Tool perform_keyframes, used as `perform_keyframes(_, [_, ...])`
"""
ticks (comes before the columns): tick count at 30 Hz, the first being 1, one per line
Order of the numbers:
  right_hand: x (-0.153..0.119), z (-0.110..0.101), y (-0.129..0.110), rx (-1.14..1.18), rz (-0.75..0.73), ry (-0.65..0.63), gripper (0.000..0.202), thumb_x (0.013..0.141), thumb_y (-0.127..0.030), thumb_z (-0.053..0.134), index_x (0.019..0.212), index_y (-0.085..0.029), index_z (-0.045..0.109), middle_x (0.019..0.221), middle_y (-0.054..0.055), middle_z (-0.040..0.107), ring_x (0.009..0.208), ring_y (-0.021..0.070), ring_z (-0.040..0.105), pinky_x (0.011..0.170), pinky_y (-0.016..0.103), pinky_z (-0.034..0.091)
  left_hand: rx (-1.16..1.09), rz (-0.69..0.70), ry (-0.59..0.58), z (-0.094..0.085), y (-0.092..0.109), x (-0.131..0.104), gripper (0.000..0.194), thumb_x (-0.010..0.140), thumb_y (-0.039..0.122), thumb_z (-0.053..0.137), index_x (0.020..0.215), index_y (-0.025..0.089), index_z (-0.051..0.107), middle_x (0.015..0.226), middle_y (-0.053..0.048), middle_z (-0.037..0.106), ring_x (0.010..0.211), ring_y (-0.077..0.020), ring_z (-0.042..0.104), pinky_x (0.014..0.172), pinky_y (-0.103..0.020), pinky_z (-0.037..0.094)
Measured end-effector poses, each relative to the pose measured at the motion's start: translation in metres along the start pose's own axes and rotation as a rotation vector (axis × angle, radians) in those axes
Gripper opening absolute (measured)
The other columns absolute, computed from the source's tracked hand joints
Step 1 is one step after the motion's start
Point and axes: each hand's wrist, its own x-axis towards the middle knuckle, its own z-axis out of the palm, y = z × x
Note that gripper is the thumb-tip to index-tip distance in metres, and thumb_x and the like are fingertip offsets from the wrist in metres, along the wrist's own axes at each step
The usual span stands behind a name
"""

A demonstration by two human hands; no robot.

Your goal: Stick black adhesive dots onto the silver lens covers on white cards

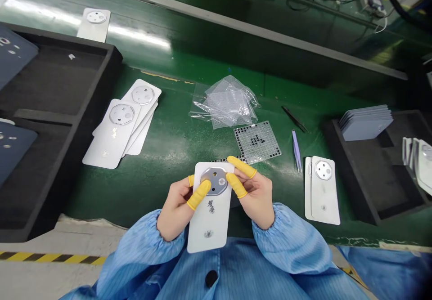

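A white phone back panel [212,219] with an octagonal silver camera plate is held up in front of me. My left hand [182,203] grips its left side, thumb on the camera plate. At the panel's upper right edge is my right hand [252,190], thumb and forefinger in yellow finger cots; whether it grips the panel or a tiny part cannot be made out. Just beyond lies a clear sheet with small black dots [257,141], and behind it a pile of clear plastic bags [231,102].
White panels [113,133] are stacked at the left beside a black tray [96,88]. On the right lie purple tweezers [296,150], black tweezers [294,119], two white panels [326,196] and another black tray [353,178] holding grey panels [366,127].
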Motion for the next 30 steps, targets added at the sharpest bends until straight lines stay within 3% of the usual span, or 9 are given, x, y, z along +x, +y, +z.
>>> perform_keyframes(7, [-0.003, 0.014, 0.009, 0.010, 0.071, -0.103, 0.057, 0.073, -0.034, 0.074, 0.126, -0.022, 0.055, 0.094, 0.003, 0.073, 0.080, 0.0157, 0.073, 0.073, 0.028, 0.063, 0.327, 0.197, 0.226, -0.002, -0.015, 0.003, 0.028, 0.071, 0.041, 0.074, 0.072, 0.013, 0.071, 0.055, -0.002, 0.066, 0.050, -0.0168, 0.061, 0.045, -0.023, 0.047])
perform_keyframes(9, [-0.002, 0.003, 0.009, -0.048, 0.075, -0.076, 0.057, 0.075, -0.037, 0.072, 0.126, -0.021, 0.054, 0.097, 0.003, 0.072, 0.084, 0.0157, 0.072, 0.077, 0.030, 0.063, 0.415, 0.213, 0.167, 0.002, -0.024, 0.008, 0.030, 0.074, 0.042, 0.071, 0.082, 0.013, 0.071, 0.063, -0.003, 0.069, 0.056, -0.0188, 0.063, 0.049, -0.024, 0.050])
perform_keyframes(12, [-0.002, -0.054, 0.001, -0.184, 0.040, 0.059, 0.058, 0.077, -0.040, 0.070, 0.129, -0.021, 0.051, 0.115, 0.007, 0.068, 0.097, 0.0181, 0.070, 0.082, 0.034, 0.061, 0.425, 0.273, 0.025, 0.004, -0.031, 0.012, 0.044, 0.087, 0.046, 0.054, 0.119, 0.017, 0.060, 0.102, -0.008, 0.072, 0.087, -0.0244, 0.068, 0.074, -0.032, 0.055])
perform_keyframes(14, [-0.007, -0.116, -0.009, -0.388, 0.022, 0.208, 0.062, 0.077, -0.040, 0.071, 0.132, -0.019, 0.049, 0.123, 0.011, 0.064, 0.105, 0.0200, 0.067, 0.090, 0.037, 0.058, 0.481, 0.376, 0.072, -0.002, -0.030, 0.010, 0.050, 0.090, 0.045, 0.047, 0.134, 0.020, 0.048, 0.116, -0.010, 0.067, 0.102, -0.0260, 0.065, 0.092, -0.040, 0.050])
perform_keyframes(17, [-0.013, -0.210, -0.018, -0.855, 0.054, 0.345, 0.066, 0.078, -0.050, 0.066, 0.130, -0.013, 0.050, 0.113, 0.014, 0.068, 0.098, 0.0223, 0.068, 0.088, 0.041, 0.058, 0.726, 0.481, 0.258, -0.015, -0.026, 0.006, 0.049, 0.087, 0.043, 0.052, 0.130, 0.020, 0.053, 0.112, -0.010, 0.069, 0.103, -0.0293, 0.064, 0.100, -0.047, 0.043])
perform_keyframes(20, [-0.010, -0.253, -0.017, -0.990, 0.054, 0.378, 0.061, 0.071, -0.050, 0.072, 0.118, -0.012, 0.061, 0.120, 0.018, 0.063, 0.114, 0.0311, 0.059, 0.101, 0.053, 0.046, 0.944, 0.594, 0.337, -0.024, -0.029, 0.005, 0.043, 0.085, 0.038, 0.054, 0.121, 0.014, 0.060, 0.114, -0.013, 0.067, 0.103, -0.0305, 0.064, 0.097, -0.045, 0.046])
perform_keyframes(24, [-0.007, -0.191, -0.009, -1.202, -0.221, 0.358, 0.043, 0.081, -0.036, 0.066, 0.121, -0.018, 0.060, 0.138, 0.016, 0.049, 0.131, 0.0315, 0.044, 0.110, 0.056, 0.034, 1.034, 0.639, 0.240, -0.023, -0.040, 0.005, 0.032, 0.087, 0.028, 0.053, 0.113, 0.011, 0.061, 0.113, -0.016, 0.064, 0.103, -0.0274, 0.062, 0.093, -0.040, 0.049])
perform_keyframes(28, [-0.012, -0.073, 0.006, -1.027, -0.461, -0.199, 0.049, 0.085, -0.033, 0.064, 0.129, -0.018, 0.052, 0.133, 0.016, 0.054, 0.127, 0.0259, 0.050, 0.104, 0.046, 0.046, 1.067, 0.624, 0.179, -0.018, -0.045, 0.000, 0.021, 0.087, 0.021, 0.049, 0.098, 0.012, 0.065, 0.104, -0.014, 0.064, 0.096, -0.0250, 0.063, 0.088, -0.039, 0.051])
perform_keyframes(30, [-0.012, -0.034, 0.019, -0.982, -0.541, -0.331, 0.041, 0.086, -0.032, 0.062, 0.123, -0.017, 0.056, 0.133, 0.018, 0.055, 0.130, 0.0271, 0.047, 0.101, 0.047, 0.048, 1.029, 0.588, 0.163, -0.018, -0.041, 0.000, 0.022, 0.087, 0.021, 0.048, 0.097, 0.012, 0.065, 0.104, -0.014, 0.064, 0.096, -0.0243, 0.062, 0.088, -0.039, 0.051])
